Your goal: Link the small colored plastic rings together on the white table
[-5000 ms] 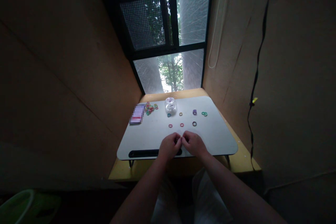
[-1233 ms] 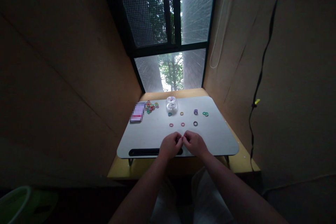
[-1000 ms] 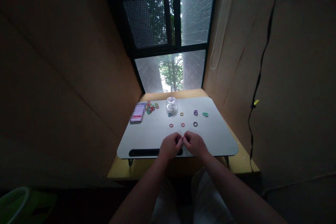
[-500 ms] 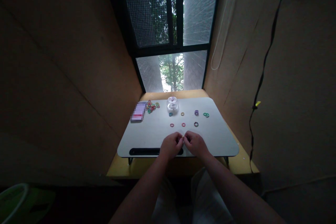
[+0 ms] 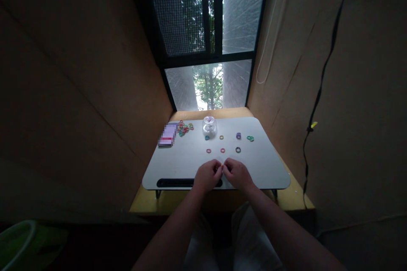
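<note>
Above the near edge of the white lap table, my left hand (image 5: pixel 208 174) and my right hand (image 5: pixel 235 172) meet, fingers pinched together tip to tip. A tiny pale bit shows between the fingertips, mostly hidden and too small to name. Just beyond the hands lie small elastic hair ties: a pink one (image 5: pixel 208 150), a red one (image 5: pixel 222 150) and a dark one (image 5: pixel 238 150). Farther back are a blue one (image 5: pixel 207 137), a yellowish one (image 5: pixel 221 137), purple ones (image 5: pixel 238 135) and green ones (image 5: pixel 250 138).
A clear round jar (image 5: pixel 209 127) stands at the back of the lap table (image 5: pixel 267 169). A heap of mixed hair ties (image 5: pixel 184 129) lies back left, beside a phone (image 5: pixel 168 134) with a blurred screen. A black slot (image 5: pixel 174 183) runs along the front edge.
Both hands stay pinched together in nearly the same place. A yellowish bit between the fingertips shows less now. The view has shifted slightly; the hair ties on the table have not moved.
</note>
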`<state>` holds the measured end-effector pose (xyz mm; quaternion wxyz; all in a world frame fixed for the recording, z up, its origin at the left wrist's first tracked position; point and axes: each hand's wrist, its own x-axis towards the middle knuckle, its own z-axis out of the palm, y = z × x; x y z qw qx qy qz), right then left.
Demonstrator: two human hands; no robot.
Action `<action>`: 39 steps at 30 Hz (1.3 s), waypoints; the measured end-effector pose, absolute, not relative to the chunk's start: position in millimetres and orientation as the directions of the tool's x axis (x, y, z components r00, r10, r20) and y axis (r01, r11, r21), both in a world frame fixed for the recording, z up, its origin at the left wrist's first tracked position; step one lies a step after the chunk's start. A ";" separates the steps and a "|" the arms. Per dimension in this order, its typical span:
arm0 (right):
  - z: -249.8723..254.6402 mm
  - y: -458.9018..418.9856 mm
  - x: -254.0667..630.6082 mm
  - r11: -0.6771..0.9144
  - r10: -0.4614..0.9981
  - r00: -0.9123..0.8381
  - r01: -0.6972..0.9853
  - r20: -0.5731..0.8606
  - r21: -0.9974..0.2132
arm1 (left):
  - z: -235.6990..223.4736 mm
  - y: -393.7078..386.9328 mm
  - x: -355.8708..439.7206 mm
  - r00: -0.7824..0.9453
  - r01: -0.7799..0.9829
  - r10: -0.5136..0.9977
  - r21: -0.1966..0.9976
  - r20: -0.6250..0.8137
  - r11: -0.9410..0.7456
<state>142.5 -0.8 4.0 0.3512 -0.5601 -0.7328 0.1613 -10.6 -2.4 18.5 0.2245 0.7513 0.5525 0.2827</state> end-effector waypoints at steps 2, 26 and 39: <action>4.6 -1.0 142.6 0.318 0.936 -0.126 0.704 0.329 -0.635 | 18.6 -2.3 -10.5 0.233 0.704 0.956 0.647 0.177 -0.291; 4.9 -1.8 143.1 0.313 0.938 -0.126 0.709 0.323 -0.632 | 13.8 -0.9 -11.0 0.246 0.700 0.946 0.635 0.213 -0.325; 4.2 -1.3 143.4 0.324 0.934 -0.131 0.700 0.331 -0.637 | 12.7 -0.2 -11.6 0.254 0.701 0.944 0.632 0.210 -0.329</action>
